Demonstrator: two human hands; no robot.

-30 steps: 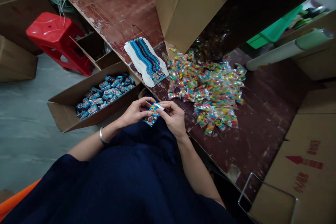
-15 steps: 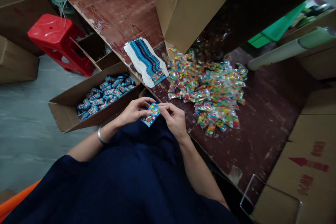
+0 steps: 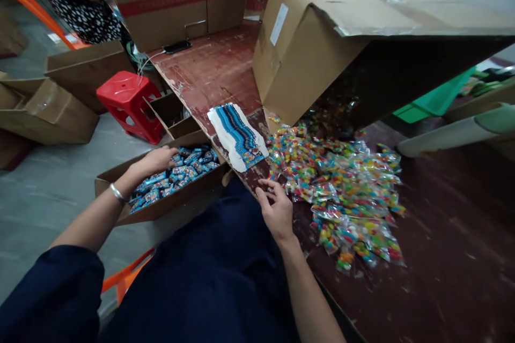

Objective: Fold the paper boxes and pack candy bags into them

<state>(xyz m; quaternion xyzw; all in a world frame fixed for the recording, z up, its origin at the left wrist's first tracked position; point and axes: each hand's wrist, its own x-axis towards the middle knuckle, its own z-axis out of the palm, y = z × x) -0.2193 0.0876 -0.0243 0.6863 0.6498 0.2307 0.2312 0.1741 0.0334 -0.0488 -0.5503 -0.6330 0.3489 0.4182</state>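
Observation:
My left hand (image 3: 160, 159), with a silver bangle at the wrist, is over a long carton (image 3: 115, 174) of small blue printed boxes (image 3: 187, 171). Its fingers are loosely apart, and no box shows in them. At the table's front edge my right hand (image 3: 277, 211) is open, fingers bent and thumb apart, with nothing in it. It is nearest to a pile of clear bags of coloured candy (image 3: 333, 187). Just beyond it lies a fanned stack of flat blue-and-white printed cartons (image 3: 237, 134).
A large cardboard box (image 3: 298, 53) lies with its open side over the candy bags. A red stool (image 3: 129, 96) stands left of the dark red table (image 3: 217, 69). At the back are a phone (image 3: 177, 47) and a person in patterned clothes (image 3: 76, 0). A white tube (image 3: 454, 131) is at right.
My left hand has moved left from my lap to the carton, and the small blue box is no longer seen between my hands. My right hand has let go. The view has tilted up.

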